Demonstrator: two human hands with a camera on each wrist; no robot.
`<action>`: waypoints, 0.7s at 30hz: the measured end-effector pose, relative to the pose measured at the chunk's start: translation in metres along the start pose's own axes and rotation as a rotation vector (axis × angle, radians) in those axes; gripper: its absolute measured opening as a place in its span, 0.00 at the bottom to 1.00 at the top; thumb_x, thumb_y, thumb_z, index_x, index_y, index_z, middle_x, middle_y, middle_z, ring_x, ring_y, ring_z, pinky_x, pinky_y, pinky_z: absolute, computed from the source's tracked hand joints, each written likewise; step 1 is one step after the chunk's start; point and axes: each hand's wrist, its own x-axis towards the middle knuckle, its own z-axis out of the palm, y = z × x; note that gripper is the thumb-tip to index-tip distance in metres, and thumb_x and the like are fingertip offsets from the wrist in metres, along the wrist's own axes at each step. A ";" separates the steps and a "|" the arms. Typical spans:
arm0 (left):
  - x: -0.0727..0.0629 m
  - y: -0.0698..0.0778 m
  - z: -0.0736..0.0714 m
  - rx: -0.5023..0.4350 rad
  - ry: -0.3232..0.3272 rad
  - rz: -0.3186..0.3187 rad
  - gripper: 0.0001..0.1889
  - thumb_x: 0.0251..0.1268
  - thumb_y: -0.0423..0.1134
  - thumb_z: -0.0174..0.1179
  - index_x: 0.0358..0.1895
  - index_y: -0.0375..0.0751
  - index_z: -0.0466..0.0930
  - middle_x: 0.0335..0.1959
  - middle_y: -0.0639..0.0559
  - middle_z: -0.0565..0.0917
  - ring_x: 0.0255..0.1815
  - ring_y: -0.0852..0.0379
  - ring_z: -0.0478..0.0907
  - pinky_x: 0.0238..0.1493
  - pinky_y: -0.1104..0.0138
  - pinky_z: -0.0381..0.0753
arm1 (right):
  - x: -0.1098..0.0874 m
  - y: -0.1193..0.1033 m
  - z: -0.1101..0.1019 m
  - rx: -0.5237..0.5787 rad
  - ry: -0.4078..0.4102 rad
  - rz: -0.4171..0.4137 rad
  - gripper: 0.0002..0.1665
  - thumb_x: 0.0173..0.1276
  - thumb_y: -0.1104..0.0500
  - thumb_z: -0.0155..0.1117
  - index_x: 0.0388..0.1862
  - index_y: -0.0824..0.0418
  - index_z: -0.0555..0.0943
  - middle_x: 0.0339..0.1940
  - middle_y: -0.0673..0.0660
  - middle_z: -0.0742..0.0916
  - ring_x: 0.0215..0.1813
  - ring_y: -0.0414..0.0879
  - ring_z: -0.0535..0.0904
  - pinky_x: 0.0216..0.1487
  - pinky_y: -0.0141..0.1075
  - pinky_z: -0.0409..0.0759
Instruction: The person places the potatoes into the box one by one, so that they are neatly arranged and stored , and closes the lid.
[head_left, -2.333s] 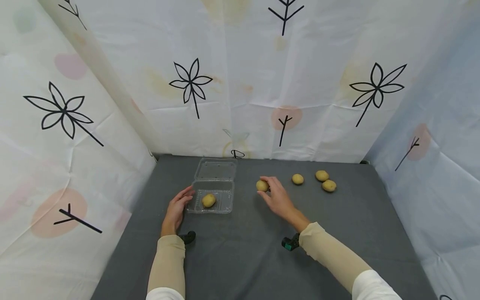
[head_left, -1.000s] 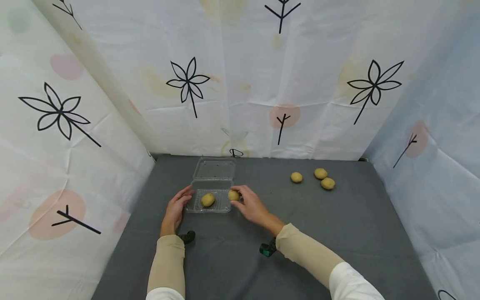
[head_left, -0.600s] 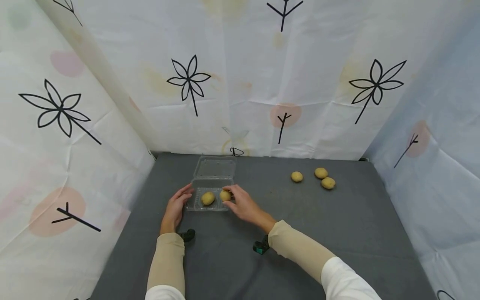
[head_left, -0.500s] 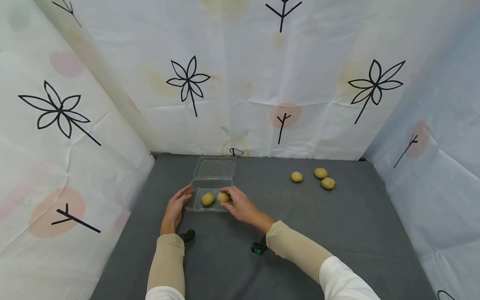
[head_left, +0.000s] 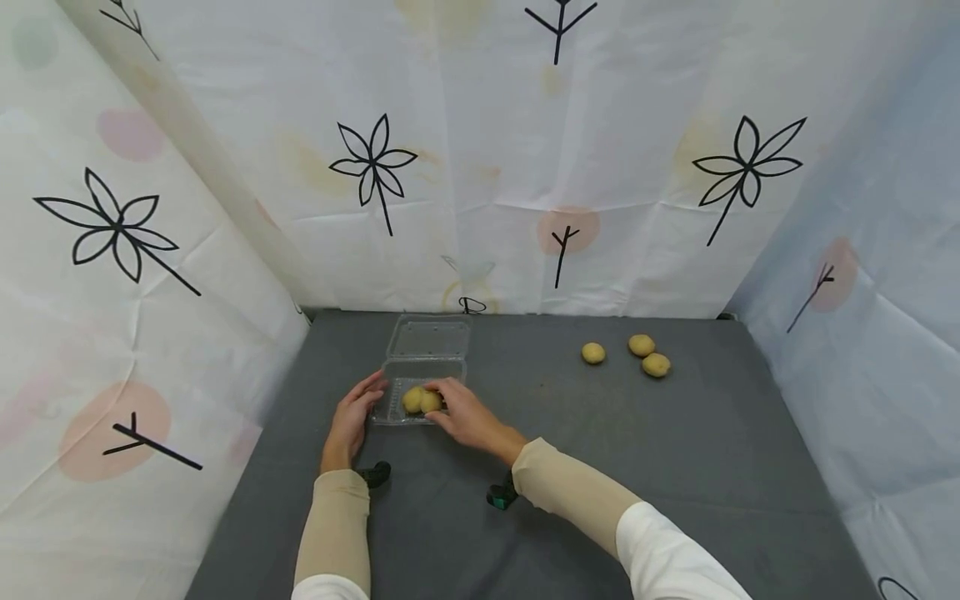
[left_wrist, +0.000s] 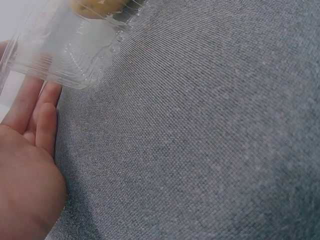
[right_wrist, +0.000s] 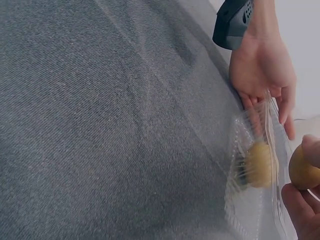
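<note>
A left hand [head_left: 348, 422] kept a loose, easy pose as a right hand [head_left: 470, 417] closed in a pinch.
The left arm [head_left: 333, 533] pointed nearly straight ahead, its palm [left_wrist: 30, 182] turned inward and fingers [left_wrist: 46, 125] extended; the right arm [head_left: 581, 492] slanted across toward it, thumb [right_wrist: 312, 150] and fingers bent toward one another. The hands were near each other but apart. Beige sleeves [head_left: 342, 500] stopped short of the wrists [head_left: 336, 457], and white sleeves [head_left: 671, 557] showed farther up.

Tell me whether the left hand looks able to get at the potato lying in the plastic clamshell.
Probably yes: the left hand is beside the clear plastic clamshell, whose lid lies open, leaving only a side wall between hand and potato.
</note>
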 end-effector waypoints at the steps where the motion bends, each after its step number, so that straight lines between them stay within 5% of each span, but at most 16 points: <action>1: 0.000 0.000 0.000 0.007 -0.003 0.002 0.26 0.80 0.36 0.51 0.77 0.51 0.67 0.79 0.44 0.68 0.80 0.54 0.60 0.79 0.57 0.57 | 0.002 -0.001 0.002 -0.010 -0.003 0.002 0.30 0.76 0.56 0.63 0.73 0.60 0.70 0.65 0.58 0.79 0.61 0.48 0.81 0.60 0.35 0.82; 10: -0.015 0.018 0.001 -0.004 -0.034 -0.002 0.27 0.79 0.33 0.52 0.77 0.45 0.66 0.78 0.40 0.67 0.80 0.50 0.60 0.80 0.54 0.57 | 0.011 -0.007 0.011 -0.048 -0.010 0.030 0.29 0.76 0.55 0.63 0.72 0.60 0.71 0.68 0.58 0.79 0.64 0.48 0.79 0.63 0.40 0.80; 17: 0.005 -0.007 -0.002 0.040 0.006 0.016 0.26 0.79 0.37 0.53 0.77 0.52 0.68 0.77 0.44 0.70 0.79 0.53 0.62 0.79 0.56 0.59 | 0.015 -0.006 0.014 -0.032 -0.002 0.028 0.29 0.76 0.54 0.63 0.72 0.61 0.71 0.67 0.58 0.79 0.62 0.49 0.79 0.61 0.41 0.81; 21: 0.006 -0.008 -0.003 0.037 0.009 0.030 0.26 0.79 0.39 0.54 0.77 0.51 0.68 0.77 0.44 0.70 0.78 0.53 0.64 0.78 0.57 0.59 | 0.018 -0.006 0.017 -0.027 0.013 0.019 0.28 0.75 0.55 0.64 0.71 0.61 0.72 0.65 0.58 0.80 0.60 0.49 0.80 0.59 0.40 0.81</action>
